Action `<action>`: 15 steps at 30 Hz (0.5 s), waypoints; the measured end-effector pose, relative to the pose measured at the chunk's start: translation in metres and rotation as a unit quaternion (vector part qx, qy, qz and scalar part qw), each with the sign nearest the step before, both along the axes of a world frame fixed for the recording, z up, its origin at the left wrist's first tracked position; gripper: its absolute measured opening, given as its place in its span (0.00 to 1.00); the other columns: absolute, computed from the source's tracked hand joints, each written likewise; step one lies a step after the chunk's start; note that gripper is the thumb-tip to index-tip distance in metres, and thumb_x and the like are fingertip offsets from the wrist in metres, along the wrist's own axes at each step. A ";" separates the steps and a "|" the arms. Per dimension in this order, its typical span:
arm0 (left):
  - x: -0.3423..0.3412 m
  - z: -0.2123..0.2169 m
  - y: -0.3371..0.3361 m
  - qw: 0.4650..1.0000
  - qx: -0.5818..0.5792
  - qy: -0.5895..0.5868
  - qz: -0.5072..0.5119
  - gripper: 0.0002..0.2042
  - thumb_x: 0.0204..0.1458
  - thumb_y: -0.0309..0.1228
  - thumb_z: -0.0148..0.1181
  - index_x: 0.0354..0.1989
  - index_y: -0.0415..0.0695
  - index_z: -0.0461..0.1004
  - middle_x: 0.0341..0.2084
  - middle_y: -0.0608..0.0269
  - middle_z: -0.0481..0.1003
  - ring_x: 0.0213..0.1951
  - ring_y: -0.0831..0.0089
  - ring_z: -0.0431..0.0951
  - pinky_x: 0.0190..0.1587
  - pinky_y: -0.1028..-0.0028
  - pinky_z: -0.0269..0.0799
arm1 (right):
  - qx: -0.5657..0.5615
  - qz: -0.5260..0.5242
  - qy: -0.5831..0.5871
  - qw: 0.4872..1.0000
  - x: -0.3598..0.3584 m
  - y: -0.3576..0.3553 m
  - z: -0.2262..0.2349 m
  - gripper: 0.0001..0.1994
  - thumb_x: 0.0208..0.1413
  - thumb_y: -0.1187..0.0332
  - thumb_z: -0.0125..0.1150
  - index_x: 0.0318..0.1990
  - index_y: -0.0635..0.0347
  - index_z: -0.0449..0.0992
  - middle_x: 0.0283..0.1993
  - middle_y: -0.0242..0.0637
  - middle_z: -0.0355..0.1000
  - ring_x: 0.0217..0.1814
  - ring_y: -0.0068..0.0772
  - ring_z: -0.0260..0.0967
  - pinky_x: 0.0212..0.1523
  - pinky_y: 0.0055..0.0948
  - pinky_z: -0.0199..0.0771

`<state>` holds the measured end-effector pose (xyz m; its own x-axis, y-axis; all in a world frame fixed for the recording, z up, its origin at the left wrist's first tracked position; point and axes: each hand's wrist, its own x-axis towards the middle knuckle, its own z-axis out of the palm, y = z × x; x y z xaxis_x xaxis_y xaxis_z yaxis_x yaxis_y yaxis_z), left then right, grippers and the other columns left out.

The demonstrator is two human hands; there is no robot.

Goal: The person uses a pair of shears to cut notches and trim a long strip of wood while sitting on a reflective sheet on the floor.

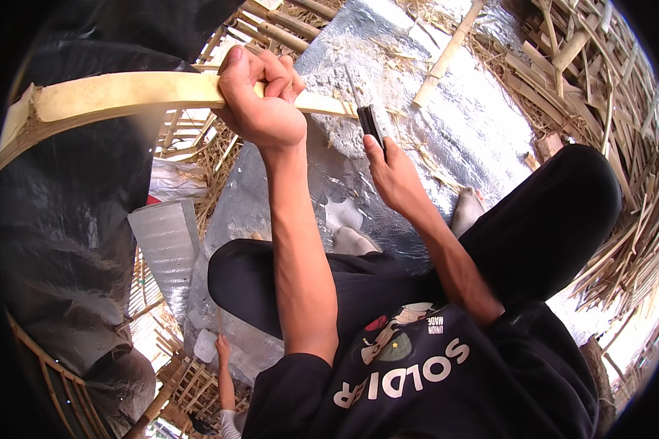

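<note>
Head view, looking down: left hand (pixel 260 102) has all its fingers curled tight around a pale bamboo strip (pixel 124 91), thumb wrapped over the top, so that's a solid full grip. The strip's long axis runs pretty much left to right across the upper part of the picture, bowing a bit because of the lens; its wide cut end sits way over at the left edge and the thinner end pokes out past the fist toward the right, tapering to a point near the knife. Right hand (pixel 395 175) is closed on the dark handle of a knife (pixel 366 117), thumb laid along the handle, with the thin blade pointing up and slightly left, its tip reaching just above the strip's narrow end. I can't tell if the blade is actually touching the bamboo. Moving outward, both forearms come up from the lower edge, above bent knees in black trousers (pixel 534 227) and a black printed shirt. Under the hands is a crinkly silver foil sheet (pixel 461 124) covering the ground, scattered with shavings, with bare feet resting on it. A heap of split bamboo slats (pixel 608 95) lines the sheet's right edge, and another person's arm (pixel 225 377) shows near the bottom left.
</note>
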<state>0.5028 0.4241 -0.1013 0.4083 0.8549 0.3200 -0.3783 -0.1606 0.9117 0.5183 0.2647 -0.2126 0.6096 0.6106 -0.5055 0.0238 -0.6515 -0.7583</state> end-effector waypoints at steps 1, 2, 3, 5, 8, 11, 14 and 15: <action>-0.004 -0.002 0.002 1.000 -0.005 -0.001 -0.004 0.21 0.62 0.43 0.40 0.17 0.51 0.47 0.08 0.71 0.45 0.12 0.79 0.43 0.17 0.76 0.43 | 0.068 -0.045 0.025 0.996 0.000 0.000 0.014 0.26 0.71 0.48 0.43 0.36 0.68 0.68 0.24 0.51 0.70 0.26 0.50 0.70 0.30 0.44 0.67; -0.008 -0.004 0.004 1.000 -0.010 0.000 -0.008 0.21 0.62 0.43 0.40 0.17 0.51 0.47 0.08 0.71 0.45 0.12 0.79 0.43 0.17 0.76 0.43 | 0.135 -0.088 0.052 0.986 -0.002 0.000 0.023 0.25 0.71 0.49 0.43 0.36 0.67 0.67 0.23 0.52 0.70 0.26 0.51 0.71 0.29 0.45 0.67; -0.009 -0.003 0.002 1.000 -0.017 -0.004 -0.009 0.21 0.62 0.43 0.40 0.17 0.51 0.47 0.08 0.72 0.46 0.12 0.80 0.43 0.17 0.76 0.43 | 0.179 -0.106 0.053 0.977 -0.003 -0.003 0.025 0.23 0.71 0.49 0.43 0.38 0.65 0.66 0.20 0.45 0.65 0.22 0.41 0.65 0.26 0.40 0.63; -0.007 -0.003 0.005 1.000 -0.017 -0.014 -0.009 0.21 0.62 0.43 0.40 0.17 0.51 0.47 0.08 0.71 0.46 0.12 0.80 0.43 0.17 0.76 0.43 | 0.196 -0.089 0.048 0.975 -0.006 -0.003 0.017 0.23 0.71 0.49 0.42 0.39 0.65 0.66 0.21 0.47 0.67 0.23 0.46 0.67 0.27 0.44 0.63; -0.006 -0.002 0.005 0.999 -0.012 -0.031 -0.030 0.21 0.62 0.43 0.41 0.18 0.51 0.48 0.08 0.71 0.47 0.12 0.80 0.43 0.17 0.75 0.44 | 0.011 0.001 -0.014 1.000 -0.016 0.001 -0.019 0.26 0.72 0.48 0.40 0.39 0.69 0.64 0.26 0.61 0.71 0.29 0.66 0.70 0.33 0.53 0.66; -0.015 -0.006 0.014 1.000 -0.014 -0.026 -0.006 0.20 0.62 0.42 0.40 0.18 0.52 0.47 0.08 0.71 0.47 0.12 0.80 0.43 0.17 0.75 0.44 | -0.038 0.019 -0.023 0.999 -0.014 0.008 -0.008 0.27 0.72 0.48 0.39 0.39 0.71 0.64 0.28 0.67 0.71 0.34 0.74 0.70 0.35 0.58 0.66; -0.016 -0.006 0.012 1.000 -0.024 -0.020 -0.004 0.20 0.62 0.42 0.40 0.18 0.52 0.47 0.08 0.71 0.46 0.12 0.80 0.43 0.17 0.76 0.44 | -0.018 0.034 -0.032 0.999 -0.012 0.007 -0.005 0.26 0.72 0.49 0.40 0.38 0.71 0.64 0.27 0.70 0.71 0.34 0.74 0.70 0.35 0.59 0.66; -0.020 -0.005 0.008 0.999 -0.024 -0.015 -0.017 0.20 0.62 0.42 0.40 0.18 0.51 0.47 0.08 0.71 0.46 0.12 0.79 0.43 0.17 0.76 0.45 | -0.028 0.037 -0.034 0.998 -0.012 0.004 -0.003 0.25 0.72 0.50 0.41 0.38 0.72 0.63 0.27 0.70 0.71 0.35 0.74 0.70 0.35 0.59 0.66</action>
